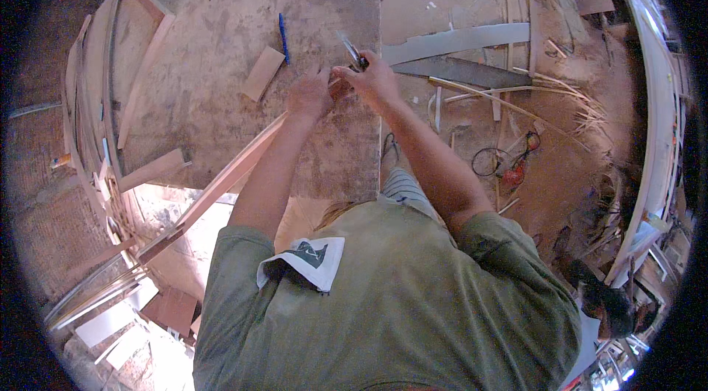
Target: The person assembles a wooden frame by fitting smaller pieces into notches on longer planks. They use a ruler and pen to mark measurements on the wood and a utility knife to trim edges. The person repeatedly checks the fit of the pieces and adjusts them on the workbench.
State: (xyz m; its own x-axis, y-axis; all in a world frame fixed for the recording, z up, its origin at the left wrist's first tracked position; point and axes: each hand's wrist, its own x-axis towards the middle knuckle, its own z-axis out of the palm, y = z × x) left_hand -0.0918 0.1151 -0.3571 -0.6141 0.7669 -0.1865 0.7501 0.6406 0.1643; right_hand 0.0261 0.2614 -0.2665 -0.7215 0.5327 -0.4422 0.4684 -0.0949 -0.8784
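Observation:
A long wooden strip [234,166] runs slantwise from the lower left up to my hands over the board-topped table [324,155]. My left hand [310,94] is closed around its upper end. Close beside it, my right hand [375,82] grips a slim knife-like tool [349,44] with a silvery end pointing up and away; its exact kind is unclear. The right thumb and fingers also meet the strip's end. To the left of my hands lie a short wooden block [262,73] and a blue pen [283,38].
Long boards [147,59] lie along the table's left side. Beyond its right edge, the floor holds a grey curved strip [464,43], thin wood sticks [531,88] and a red object with a dark cord [514,172]. Offcuts [171,310] lie at the lower left.

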